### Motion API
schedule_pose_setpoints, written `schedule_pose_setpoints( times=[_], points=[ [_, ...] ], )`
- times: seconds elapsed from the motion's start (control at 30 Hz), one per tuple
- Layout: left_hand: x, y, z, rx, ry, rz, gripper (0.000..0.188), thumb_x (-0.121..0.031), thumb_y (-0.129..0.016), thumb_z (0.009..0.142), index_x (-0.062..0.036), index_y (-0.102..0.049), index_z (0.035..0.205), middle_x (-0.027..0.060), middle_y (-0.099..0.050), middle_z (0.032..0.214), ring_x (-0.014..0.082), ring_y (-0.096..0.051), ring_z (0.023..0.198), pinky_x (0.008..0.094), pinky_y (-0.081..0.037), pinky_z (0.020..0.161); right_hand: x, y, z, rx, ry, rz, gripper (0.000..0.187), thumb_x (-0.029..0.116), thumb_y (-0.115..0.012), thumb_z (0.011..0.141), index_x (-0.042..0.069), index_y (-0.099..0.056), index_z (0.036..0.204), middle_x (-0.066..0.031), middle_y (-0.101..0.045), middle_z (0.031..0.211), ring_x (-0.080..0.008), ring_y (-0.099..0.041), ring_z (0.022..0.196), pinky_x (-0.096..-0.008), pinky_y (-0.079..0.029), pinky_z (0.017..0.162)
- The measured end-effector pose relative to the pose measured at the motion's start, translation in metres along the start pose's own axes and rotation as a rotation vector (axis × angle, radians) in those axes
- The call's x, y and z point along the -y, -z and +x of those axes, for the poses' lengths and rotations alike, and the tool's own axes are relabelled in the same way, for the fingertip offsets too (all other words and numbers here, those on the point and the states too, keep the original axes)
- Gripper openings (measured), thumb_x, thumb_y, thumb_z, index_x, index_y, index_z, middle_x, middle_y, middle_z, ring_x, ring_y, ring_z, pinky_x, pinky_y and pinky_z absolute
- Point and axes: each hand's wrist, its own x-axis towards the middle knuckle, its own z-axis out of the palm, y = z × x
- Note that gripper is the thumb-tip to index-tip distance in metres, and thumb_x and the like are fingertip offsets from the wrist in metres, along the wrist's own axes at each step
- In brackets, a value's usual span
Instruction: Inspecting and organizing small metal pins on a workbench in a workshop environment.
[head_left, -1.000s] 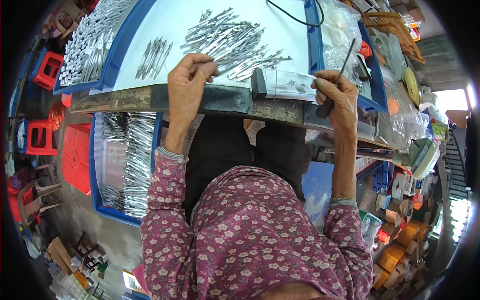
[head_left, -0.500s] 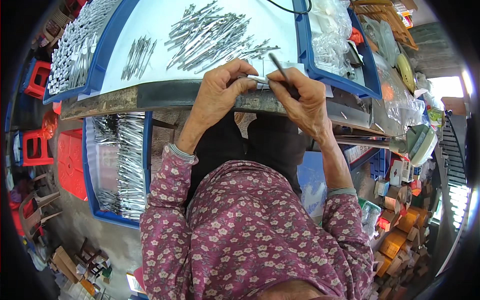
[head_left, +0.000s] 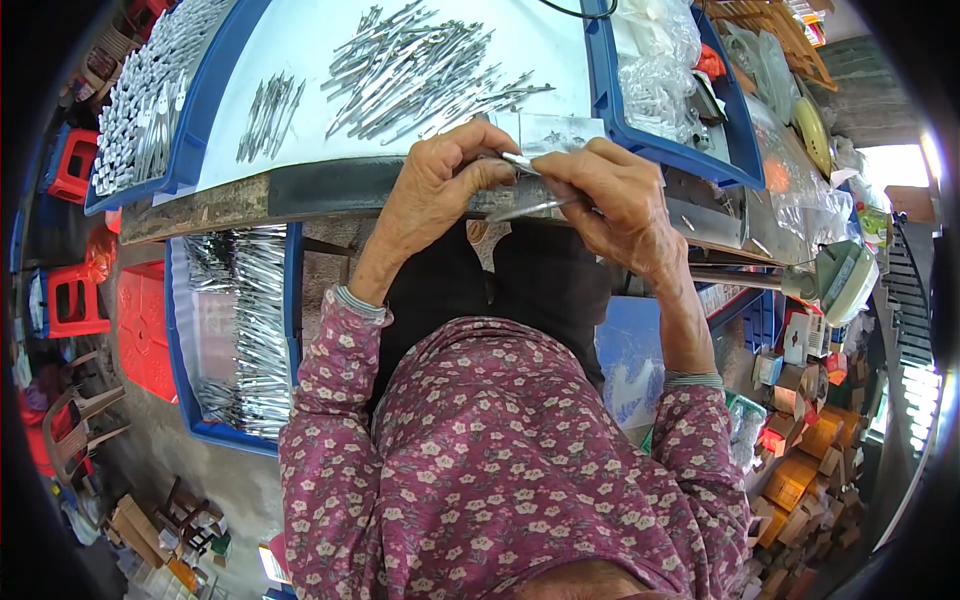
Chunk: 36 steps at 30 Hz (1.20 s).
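Note:
Over the front edge of the table, my left hand (head_left: pixel 450 170) pinches a small, slim whitish metal piece (head_left: pixel 518 160) between thumb and fingers. My right hand (head_left: pixel 615 200) meets it from the other side, its fingertips at the end of that piece. A slim grey hand tool (head_left: pixel 527 210) is also gripped in my right hand. Its blade-like end points left below the fingers and is blurred; its kind does not show. Beyond the hands, a large heap of thin silvery metal pieces (head_left: pixel 410 75) lies on the white tabletop, with a smaller bunch (head_left: pixel 270 118) to its left.
A blue tray (head_left: pixel 192 150) of silvery rods stands at the left, another blue tray (head_left: pixel 725 172) with plastic bags at the right. Below the table on the left is a blue bin (head_left: pixel 295 340) of metal pieces. Red stools (head_left: pixel 80 290) and cardboard boxes (head_left: pixel 790 480) stand around.
The tool in my right hand has swung from pointing up and away to pointing left, below the fingers. My right hand has turned; my left hand stays nearly in place.

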Motion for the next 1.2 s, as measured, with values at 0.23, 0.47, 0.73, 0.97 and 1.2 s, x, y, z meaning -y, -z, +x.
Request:
schedule_pose_setpoints(
  times=[0.23,0.47,0.73,0.97,1.2],
  points=[
    [0.000,0.000,-0.001,0.032,-0.006,-0.037,0.016,-0.005,-0.057,0.084,-0.0011,-0.057,0.100,0.0040,-0.062,0.084,0.0089,-0.060,0.078,0.0211,-0.049,0.070,-0.004,0.002,-0.003,-0.012,0.104,-0.110,0.042,-0.002,-0.067,0.058,0.011,-0.058,0.097,-0.0019,-0.060,0.074,-0.0208,-0.058,0.074,-0.0311,-0.047,0.057],
    [0.001,0.005,-0.004,0.052,-0.007,-0.034,0.020,-0.005,-0.056,0.084,-0.0021,-0.055,0.104,0.0040,-0.063,0.086,0.0082,-0.060,0.080,0.0196,-0.048,0.072,-0.007,0.002,-0.007,0.006,0.128,-0.166,0.044,-0.001,-0.068,0.057,0.011,-0.058,0.098,-0.0027,-0.062,0.077,-0.0234,-0.059,0.081,-0.0323,-0.048,0.061],
    [0.002,0.004,-0.004,0.068,-0.007,-0.057,0.021,-0.007,-0.056,0.085,-0.0019,-0.054,0.105,0.0035,-0.063,0.087,0.0076,-0.060,0.080,0.0190,-0.047,0.071,-0.009,-0.002,-0.012,-0.026,0.108,-0.092,0.042,0.000,-0.069,0.057,0.010,-0.059,0.096,-0.0057,-0.062,0.078,-0.0256,-0.060,0.079,-0.0335,-0.048,0.061],
    [0.005,0.004,-0.005,0.074,0.011,-0.067,0.021,-0.007,-0.057,0.085,-0.0019,-0.055,0.105,0.0037,-0.062,0.087,0.0079,-0.060,0.080,0.0193,-0.047,0.071,-0.007,-0.005,-0.012,-0.036,0.128,-0.068,0.041,-0.001,-0.069,0.058,0.010,-0.059,0.096,-0.0061,-0.061,0.077,-0.0248,-0.060,0.078,-0.0332,-0.048,0.061],
    [0.007,0.002,-0.006,0.062,0.030,-0.073,0.019,-0.007,-0.058,0.084,-0.0013,-0.056,0.102,0.0032,-0.062,0.087,0.0082,-0.059,0.081,0.0193,-0.047,0.071,-0.010,-0.007,-0.015,-0.005,0.132,-0.060,0.039,-0.001,-0.068,0.059,0.010,-0.058,0.095,-0.0044,-0.060,0.074,-0.0229,-0.058,0.075,-0.0326,-0.048,0.060]
  ],
)
